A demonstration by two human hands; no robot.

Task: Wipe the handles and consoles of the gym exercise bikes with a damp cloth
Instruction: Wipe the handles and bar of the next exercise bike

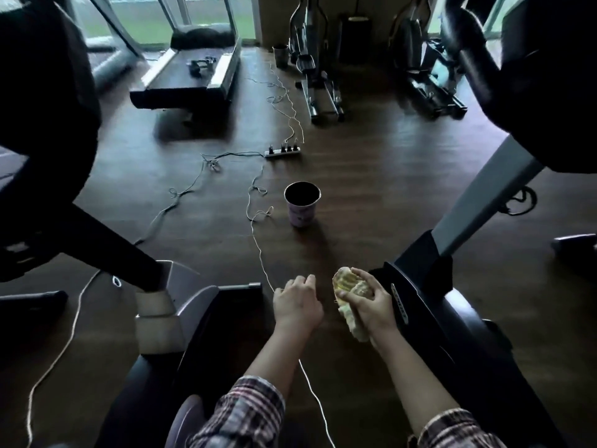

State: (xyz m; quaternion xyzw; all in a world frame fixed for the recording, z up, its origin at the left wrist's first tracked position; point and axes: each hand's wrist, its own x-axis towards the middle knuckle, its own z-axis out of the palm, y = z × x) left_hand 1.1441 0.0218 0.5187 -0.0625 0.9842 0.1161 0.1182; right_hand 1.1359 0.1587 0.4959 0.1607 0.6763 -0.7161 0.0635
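Head view: right hand (368, 305) grips cloth (347, 286) between bikes (420, 305).

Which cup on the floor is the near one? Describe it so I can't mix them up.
Start at the power strip mid-floor. Come toward the hands: the cup stands upright alone on bare wood. Pale printed sides, dark inside; the other cup sits far back by the elliptical.

A bunched yellow-and-cream cloth (350, 302) sits lower right of centre — beside the dark exercise bike (429, 305) at right.
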